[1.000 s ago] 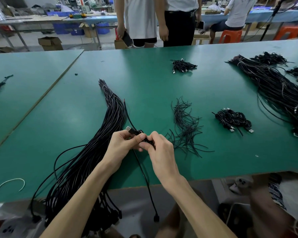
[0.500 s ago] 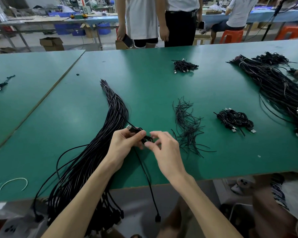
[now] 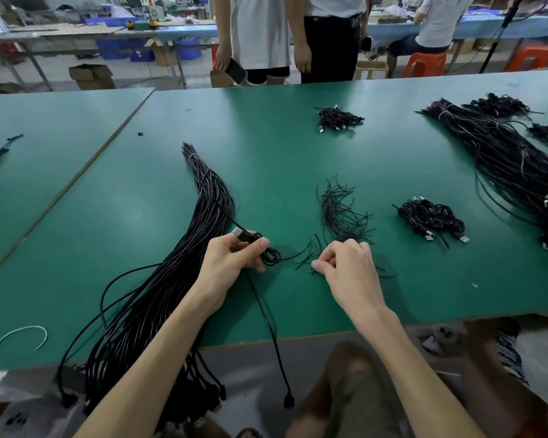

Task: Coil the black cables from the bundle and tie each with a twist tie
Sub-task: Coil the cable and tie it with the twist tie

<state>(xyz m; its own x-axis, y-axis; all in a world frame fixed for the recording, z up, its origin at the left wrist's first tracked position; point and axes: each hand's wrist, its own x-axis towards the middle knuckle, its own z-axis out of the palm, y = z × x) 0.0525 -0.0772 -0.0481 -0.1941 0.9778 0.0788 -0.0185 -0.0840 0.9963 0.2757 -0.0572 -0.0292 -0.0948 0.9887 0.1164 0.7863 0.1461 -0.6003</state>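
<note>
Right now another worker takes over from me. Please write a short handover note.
The left hand holds a small cable coil; its tail hangs off the table.
The right hand is at the loose ties; pinch unclear.
Done: a pile of coils lies to the right.
Left: tie this coil, then work through the bundle.

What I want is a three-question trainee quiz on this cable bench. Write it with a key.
1. True or false: the left hand holds a partly coiled cable.
2. The loose twist ties lie: A) left of the bundle; B) between the bundle and the finished coils; C) on the floor.
3. Fill in: the right hand is at the near edge of the pile of ____.
Key: 1 true; 2 B; 3 twist ties.
</note>
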